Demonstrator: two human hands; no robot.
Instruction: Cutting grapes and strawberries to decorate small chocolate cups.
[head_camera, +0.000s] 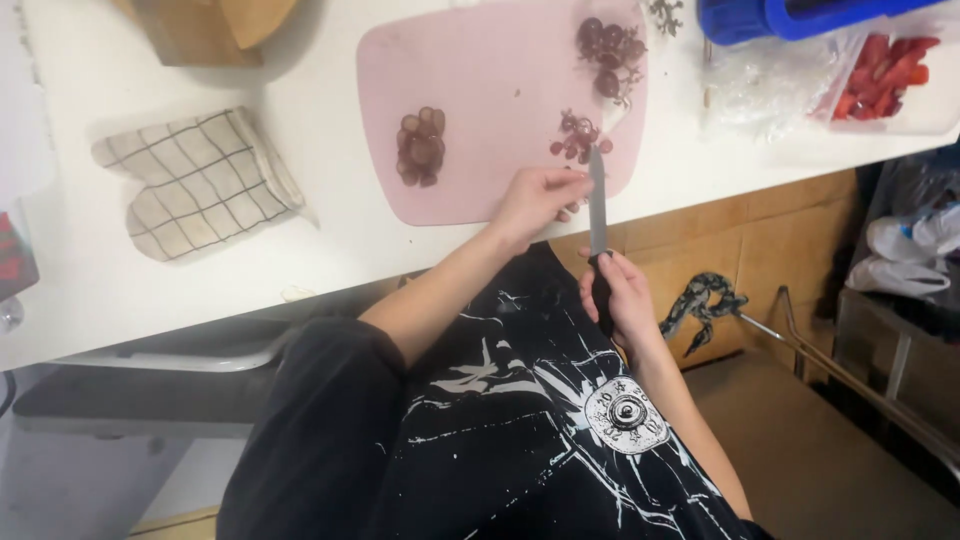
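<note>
Knife work is partway through, judging by how the grapes lie. Nearest the camera, the right hand (622, 298) is closed round the dark handle of a knife (597, 205), held off the counter edge with the blade pointing away toward the pink cutting board (480, 60). Just beyond it, the left hand (535, 200) rests at the board's near edge with its fingers pinched together close to the blade; whether a grape sits between them I cannot tell, since the fingertips hide it.

Past the knife tip lies a small cluster of stems and grapes (577, 138), seemingly the bunch being worked from. To the left on the board sits a pile of halved grapes (420, 147), which reads as the finished share. At the far right corner of the board a larger bunch of whole grapes (608, 50) looks untouched, so I judge a good part remains to cut.

Off the board, a checked oven mitt (195, 180) lies on the white counter (330, 250) to the left, and a clear tub of cut red fruit (885, 75) stands at far right, beside a blue container (790, 18)
</note>
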